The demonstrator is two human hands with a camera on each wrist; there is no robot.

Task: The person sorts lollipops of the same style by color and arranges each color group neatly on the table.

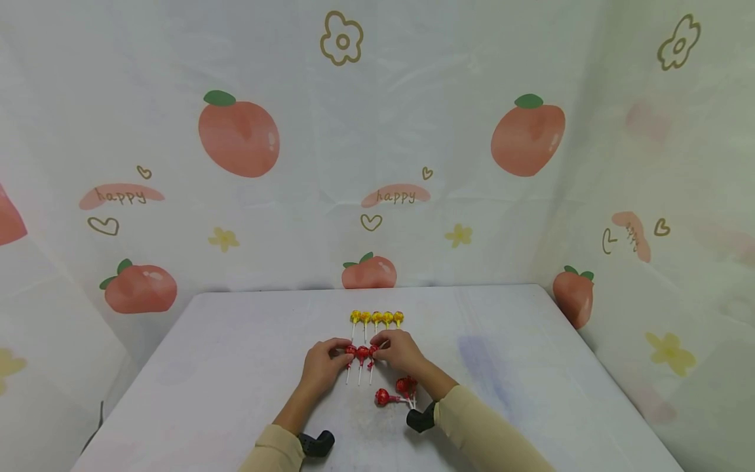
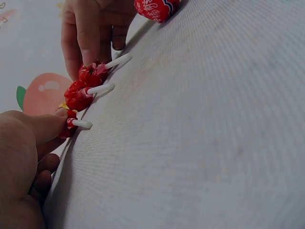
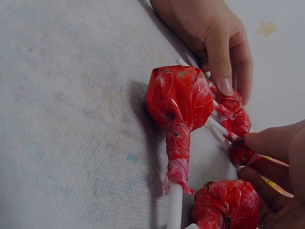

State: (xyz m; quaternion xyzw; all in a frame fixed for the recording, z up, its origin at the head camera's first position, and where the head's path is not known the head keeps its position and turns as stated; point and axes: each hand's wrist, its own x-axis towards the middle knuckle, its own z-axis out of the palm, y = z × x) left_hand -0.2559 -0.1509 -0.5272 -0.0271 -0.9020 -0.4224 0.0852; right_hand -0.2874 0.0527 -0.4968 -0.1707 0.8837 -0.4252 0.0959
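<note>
Three red-wrapped lollipops stand side by side in a row, white sticks toward me. My left hand (image 1: pixel 323 367) pinches the left red lollipop (image 2: pixel 69 125) by its head, between thumb and fingers. At the other end, my right hand (image 1: pixel 401 351) pinches the right red lollipop (image 3: pixel 242 153). Between them sits the middle red lollipop (image 1: pixel 362 353), which neither hand grips. Just behind is a row of several yellow lollipops (image 1: pixel 376 317), their sticks also pointing to me. A few loose red lollipops (image 1: pixel 382 396) lie below my right forearm, sticks crossing.
The lollipops lie on a white cloth-covered table (image 1: pixel 236 367) with a bluish stain right of centre. A white curtain (image 1: pixel 307 229) printed with peaches closes off the back and sides. Black wrist devices (image 1: pixel 316 444) jut inward from both sleeves, the right one close to the loose sticks.
</note>
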